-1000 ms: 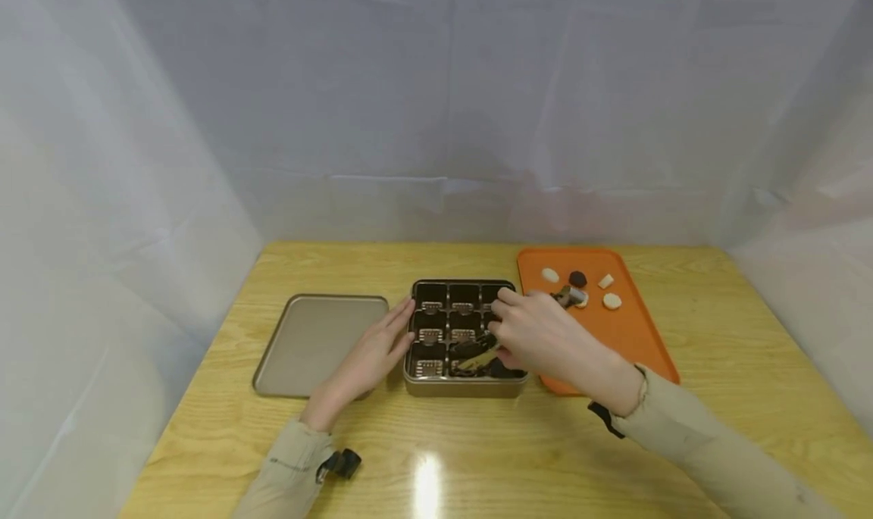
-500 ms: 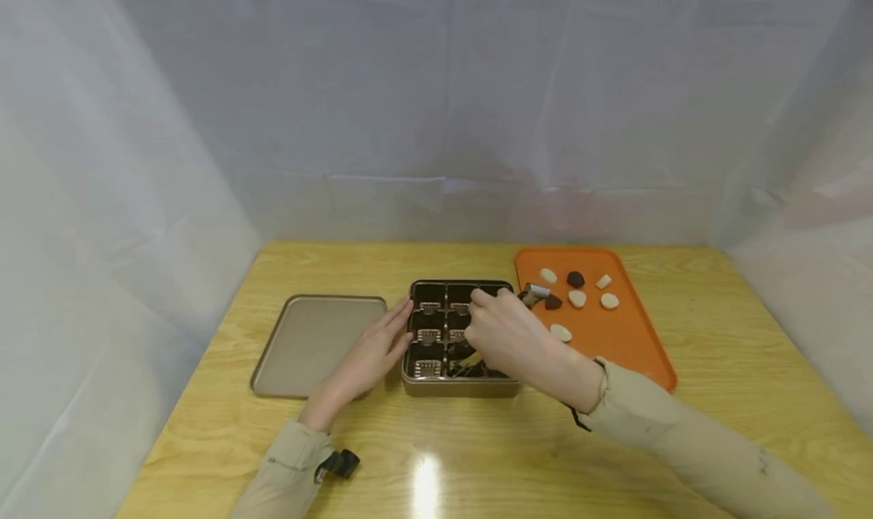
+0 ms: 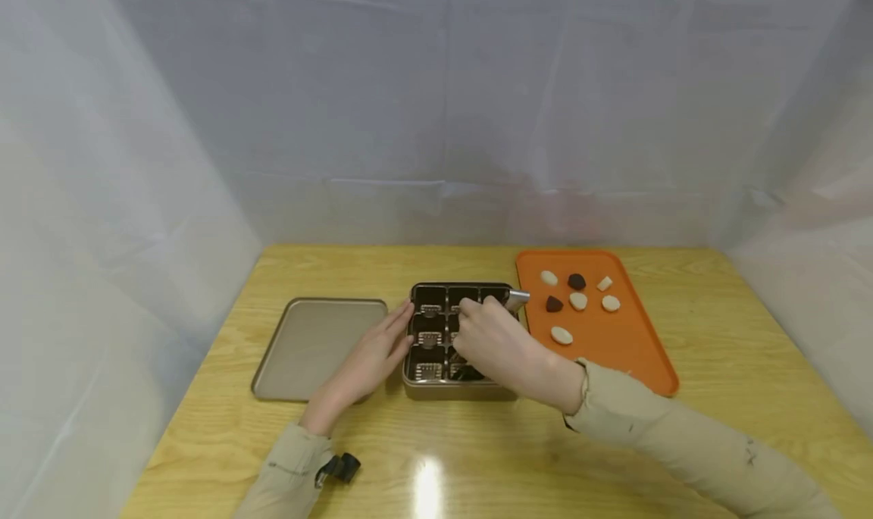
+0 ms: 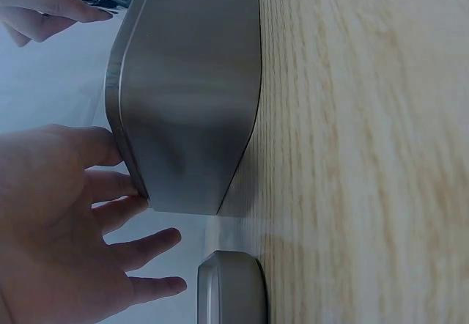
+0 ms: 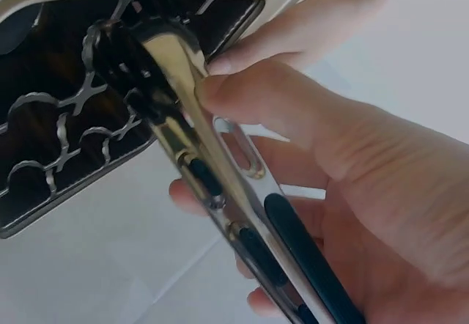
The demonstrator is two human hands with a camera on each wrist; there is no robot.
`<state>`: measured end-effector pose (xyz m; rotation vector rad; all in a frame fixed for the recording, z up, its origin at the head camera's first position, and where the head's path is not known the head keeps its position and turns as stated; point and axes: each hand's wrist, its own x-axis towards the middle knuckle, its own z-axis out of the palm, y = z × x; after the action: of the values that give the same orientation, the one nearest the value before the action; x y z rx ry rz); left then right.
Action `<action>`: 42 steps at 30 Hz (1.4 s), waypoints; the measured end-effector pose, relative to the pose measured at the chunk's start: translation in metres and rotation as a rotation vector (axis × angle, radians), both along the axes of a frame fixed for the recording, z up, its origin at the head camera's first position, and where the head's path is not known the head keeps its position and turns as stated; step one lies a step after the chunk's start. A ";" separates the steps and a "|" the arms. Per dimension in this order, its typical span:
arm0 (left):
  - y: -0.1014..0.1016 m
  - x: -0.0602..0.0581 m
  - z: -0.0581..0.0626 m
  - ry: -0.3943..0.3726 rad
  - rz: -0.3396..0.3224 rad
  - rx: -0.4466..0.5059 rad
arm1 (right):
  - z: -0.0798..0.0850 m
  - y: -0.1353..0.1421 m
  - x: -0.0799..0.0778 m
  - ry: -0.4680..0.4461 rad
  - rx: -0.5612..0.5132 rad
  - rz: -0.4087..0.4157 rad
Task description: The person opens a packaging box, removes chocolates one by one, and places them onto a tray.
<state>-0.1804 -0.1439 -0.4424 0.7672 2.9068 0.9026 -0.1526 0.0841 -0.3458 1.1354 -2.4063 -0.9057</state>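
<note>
My right hand (image 3: 505,345) grips metal tongs (image 5: 297,251) with dark teal handle pads and black tips. The tips reach down into a compartment of a bronze-coloured metal box (image 3: 460,391); what lies between them is hidden. A black insert (image 5: 55,67) splits the box into several compartments. One compartment holds a dark rounded piece (image 5: 16,32) in the right wrist view. My left hand (image 3: 364,360) rests at the box's left rim, its fingers (image 4: 121,210) extended and some tips touching the edge.
Right of the box lies an orange tray (image 3: 614,352) with several small pieces, among them a dark round one (image 3: 577,282), a dark angular one (image 3: 554,304) and a white oval one (image 3: 562,336). A flat bronze-coloured lid (image 3: 320,345) lies to the left.
My right hand has moved left over the box with the tongs, uncovering more of the tray's pieces, and the tongs' tips sit lower in the insert. My left hand stays at the rim.
</note>
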 end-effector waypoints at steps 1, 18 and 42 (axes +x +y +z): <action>0.000 0.000 0.000 -0.001 0.000 0.002 | 0.000 0.001 -0.001 -0.004 -0.005 0.004; 0.000 -0.002 0.001 0.002 -0.008 0.009 | 0.015 0.020 -0.006 -0.036 -0.115 0.069; 0.003 0.000 0.002 -0.009 -0.007 0.006 | 0.007 0.028 -0.008 -0.045 -0.129 0.081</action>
<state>-0.1801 -0.1414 -0.4403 0.7709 2.8934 0.9120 -0.1606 0.1123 -0.3386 1.2057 -2.3966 -0.6959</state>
